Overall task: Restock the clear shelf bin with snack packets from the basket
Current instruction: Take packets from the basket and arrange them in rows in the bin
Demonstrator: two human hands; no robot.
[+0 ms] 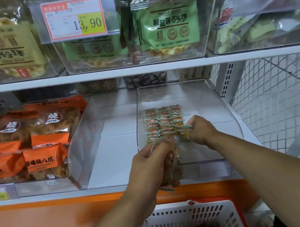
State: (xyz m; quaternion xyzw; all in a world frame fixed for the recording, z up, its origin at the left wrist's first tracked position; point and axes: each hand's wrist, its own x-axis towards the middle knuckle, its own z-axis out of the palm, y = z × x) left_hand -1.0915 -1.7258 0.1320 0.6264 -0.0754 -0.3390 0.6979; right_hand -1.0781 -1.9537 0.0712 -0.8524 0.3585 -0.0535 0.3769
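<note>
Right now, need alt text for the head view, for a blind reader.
A person's right hand sets a snack packet beside rows of small packets in a clear shelf bin, while the left hand grips a bunch of packets at its front edge. A white basket sits below.

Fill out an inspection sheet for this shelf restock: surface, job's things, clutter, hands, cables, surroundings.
Surface: white lower shelf with an orange front edge.
Job's things: clear bin holds three neat rows of small snack packets on its left side, the rest bare; white basket with a red rim sits below, more packets inside.
Clutter: nothing seen.
Hands: left hand grips a bunch of packets at the bin's front; right hand pinches a few packets beside the rows.
Cables: nothing seen.
Surroundings: orange snack bags in the bin to the left; green bags and a price tag above; wire mesh panel to the right.
</note>
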